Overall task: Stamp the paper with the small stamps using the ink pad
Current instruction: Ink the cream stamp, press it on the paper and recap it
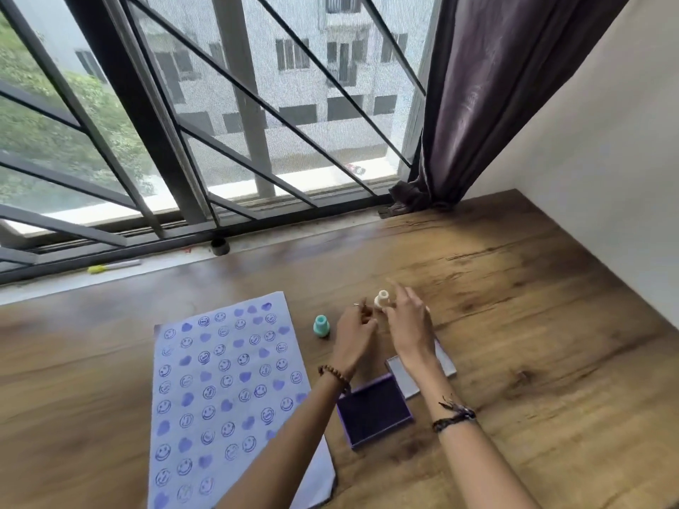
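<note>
Cream stamp [381, 299]: upright on the counter [514, 288], narrow end up, long axis vertical; it sits just beyond both hands, between their fingertips; blur hides whether either finger touches it
Left hand [354, 334]: grip curled, fingers bent inward just left of the cream stamp; cannot tell whether it pinches anything; bead bracelet on the wrist
Right hand [408, 325]: grip loose, fingers spread and blurred, just right of the cream stamp; nothing clearly held
Green stamp [321, 325]: upright, narrow end up, just left of the left hand, apart from it
Paper [224, 391]: flat on the counter left of the hands, long axis running away from the person; covered in purple smiley faces and hearts
Ink pad [374, 411]: open, dark purple, between the forearms; its grey lid [404, 376] lies just beyond, partly under the right wrist
</note>
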### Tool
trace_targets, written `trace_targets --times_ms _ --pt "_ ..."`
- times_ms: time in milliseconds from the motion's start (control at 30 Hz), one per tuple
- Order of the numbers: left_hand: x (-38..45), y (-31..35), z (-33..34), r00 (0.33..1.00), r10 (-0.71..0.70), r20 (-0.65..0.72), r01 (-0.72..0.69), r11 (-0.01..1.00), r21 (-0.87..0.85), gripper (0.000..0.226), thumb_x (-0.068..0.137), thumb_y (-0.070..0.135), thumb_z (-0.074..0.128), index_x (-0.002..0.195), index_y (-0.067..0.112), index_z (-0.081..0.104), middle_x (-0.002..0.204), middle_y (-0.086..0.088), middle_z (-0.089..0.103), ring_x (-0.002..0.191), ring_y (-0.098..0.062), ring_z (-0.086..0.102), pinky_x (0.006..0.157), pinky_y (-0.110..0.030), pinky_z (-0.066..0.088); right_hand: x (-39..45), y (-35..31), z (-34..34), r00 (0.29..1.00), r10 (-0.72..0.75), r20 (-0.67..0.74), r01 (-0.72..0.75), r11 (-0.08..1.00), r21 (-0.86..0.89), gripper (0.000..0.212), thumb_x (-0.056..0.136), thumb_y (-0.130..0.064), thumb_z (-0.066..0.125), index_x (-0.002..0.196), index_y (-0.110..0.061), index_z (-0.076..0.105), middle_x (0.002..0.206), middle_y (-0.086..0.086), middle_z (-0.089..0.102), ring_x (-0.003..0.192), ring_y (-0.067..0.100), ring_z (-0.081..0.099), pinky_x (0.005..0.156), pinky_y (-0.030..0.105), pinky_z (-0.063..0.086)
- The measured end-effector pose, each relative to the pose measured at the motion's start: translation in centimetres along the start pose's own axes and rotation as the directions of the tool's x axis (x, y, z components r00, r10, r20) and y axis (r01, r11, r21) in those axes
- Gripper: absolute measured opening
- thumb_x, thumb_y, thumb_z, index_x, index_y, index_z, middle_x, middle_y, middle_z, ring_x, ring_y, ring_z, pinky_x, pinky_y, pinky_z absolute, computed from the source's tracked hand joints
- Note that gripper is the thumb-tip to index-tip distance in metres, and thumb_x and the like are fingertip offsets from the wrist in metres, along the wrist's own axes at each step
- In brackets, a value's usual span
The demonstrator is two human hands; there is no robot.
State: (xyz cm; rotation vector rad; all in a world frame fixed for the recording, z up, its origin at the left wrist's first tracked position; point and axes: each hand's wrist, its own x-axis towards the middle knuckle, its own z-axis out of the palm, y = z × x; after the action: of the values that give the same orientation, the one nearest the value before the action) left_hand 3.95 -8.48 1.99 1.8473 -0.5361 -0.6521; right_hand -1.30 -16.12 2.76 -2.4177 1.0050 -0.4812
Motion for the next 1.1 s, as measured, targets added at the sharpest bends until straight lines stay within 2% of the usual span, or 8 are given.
trace_targets --times_ms 133,267,367,467,633,867,1000,1100 --pt "-0.4 0.4 -0.6 0.999 0.019 0.035 -0.018 0.999 -0.034 0.031 0.084 -0.006 0.044 0.11 0.003 0.059 0.113 -0.02 0.065 0.106 -0.029 0.059 0.097 -0.047 0.046 -0.3 -0.2 0.5 1.0 -0.009 0.006 0.009 1.0 0.029 0.024 0.086 -0.013 0.06 0.109 -0.009 0.059 0.109 0.013 0.065 0.101 0.031 0.06 0.083 0.039 0.044" --pt "-3.2 -0.6 -1.9 0.997 -0.05 -0.063 0.031 0.964 -0.265 0.017 0.09 0.007 0.052 0.101 0.012 0.063 0.104 -0.005 0.066 0.099 -0.018 0.061 0.091 -0.031 0.049 -2.9 0.5 -1.0 0.992 0.106 0.074 -0.127 0.906 0.405 0.013 0.08 -0.009 0.067 0.089 -0.017 0.063 0.094 0.008 0.071 0.086 0.014 0.066 0.076 0.019 0.047" --pt "-5.6 -1.2 -2.7 0.996 -0.086 0.021 0.087 0.896 -0.435 0.015 0.09 0.008 0.053 0.097 0.015 0.063 0.096 -0.002 0.066 0.089 -0.012 0.064 0.075 -0.018 0.054 -6.3 0.7 -2.0 0.983 0.078 0.164 -0.161 0.797 0.582 0.033 0.084 -0.004 0.062 0.083 -0.036 0.055 0.089 -0.006 0.067 0.077 -0.007 0.062 0.072 0.015 0.051" --pt "-7.6 -1.7 -3.4 0.992 -0.081 0.101 0.119 0.884 -0.453 0.017 0.089 0.005 0.054 0.103 0.004 0.064 0.094 -0.006 0.069 0.081 -0.009 0.068 0.067 -0.013 0.054 -8.9 0.3 -2.5 0.978 0.007 0.207 -0.143 0.745 0.651 0.03 0.088 -0.006 0.057 0.088 -0.036 0.058 0.094 -0.003 0.067 0.089 0.003 0.063 0.077 0.019 0.052" --pt "-10.5 -1.9 -5.4 0.982 -0.115 0.147 0.183 0.75 -0.635 0.02 0.086 0.006 0.059 0.105 0.002 0.064 0.103 -0.018 0.07 0.092 -0.023 0.069 0.078 -0.021 0.058 -11.2 -1.4 -2.7 0.979 -0.053 0.197 -0.1 0.719 0.688 0.018 0.092 -0.01 0.052 0.092 -0.026 0.059 0.097 0.007 0.067 0.092 0.019 0.062 0.078 0.024 0.051" --pt "-10.4 -1.9 -5.8 0.994 -0.102 0.049 0.112 0.84 -0.531 0.017 0.083 0.009 0.064 0.098 0.006 0.069 0.099 -0.019 0.072 0.094 -0.023 0.068 0.076 -0.016 0.056 -12.1 -2.6 -0.7 0.962 0.112 0.25 -0.258 0.676 0.69 0.019 0.096 -0.029 0.043 0.082 -0.023 0.054 0.068 -0.005 0.054 0.062 0.008 0.048 0.058 0.017 0.042" --pt "-10.7 -3.5 -6.5 0.992 0.013 -0.127 -0.038 0.979 -0.2 0.014 0.079 0.007 0.067 0.09 0.015 0.072 0.087 -0.008 0.073 0.084 -0.017 0.068 0.072 -0.013 0.054 -12.2 -2.5 -1.2 0.897 0.248 0.367 -0.434 0.33 0.838 0.03 0.097 -0.023 0.04 0.075 -0.016 0.059 0.056 -0.002 0.048 0.043 0.002 0.045 0.043 0.014 0.04" --pt "-10.7 -5.2 -6.7 0.979 0.161 -0.122 -0.146 0.981 0.126 0.017 0.079 0.003 0.065 0.093 0.011 0.07 0.092 -0.011 0.071 0.086 -0.02 0.066 0.08 -0.032 0.055 -12.2 -2.2 -2.1 0.804 0.258 0.536 -0.551 -0.02 0.834 0.03 0.096 -0.015 0.043 0.073 -0.008 0.061 0.048 -0.002 0.06 0.04 0.004 0.054 0.038 0.015 0.045"
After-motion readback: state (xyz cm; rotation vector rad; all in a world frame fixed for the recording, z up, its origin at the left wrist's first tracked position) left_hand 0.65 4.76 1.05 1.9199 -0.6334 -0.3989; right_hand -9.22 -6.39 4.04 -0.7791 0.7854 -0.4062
